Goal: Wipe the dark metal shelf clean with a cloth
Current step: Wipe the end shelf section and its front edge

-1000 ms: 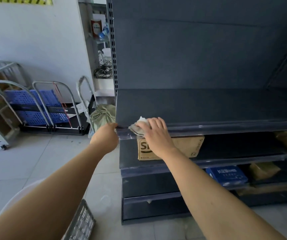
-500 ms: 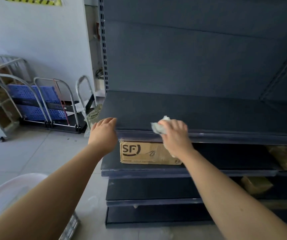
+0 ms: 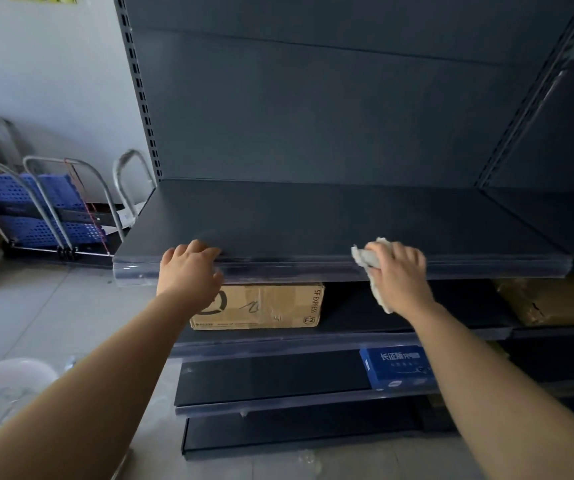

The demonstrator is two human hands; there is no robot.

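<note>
Dark metal makes up the shelf [image 3: 330, 220], whose flat top is seen bare and whose front edge is faced with a clear plastic strip [image 3: 278, 271]. Beneath it, a brown cardboard box [image 3: 264, 306] is set on the next level, and a blue box [image 3: 399, 367] is seen lower down to the right. Blue perforated carts [image 3: 36, 209] are parked against the wall on the left. The front edge is gripped by the left hand [image 3: 190, 271], fingers curled over the lip. A crumpled pale cloth [image 3: 365, 256] is clutched in the closed right hand [image 3: 399, 275] and pressed against the same edge, well apart from the left hand.
</note>
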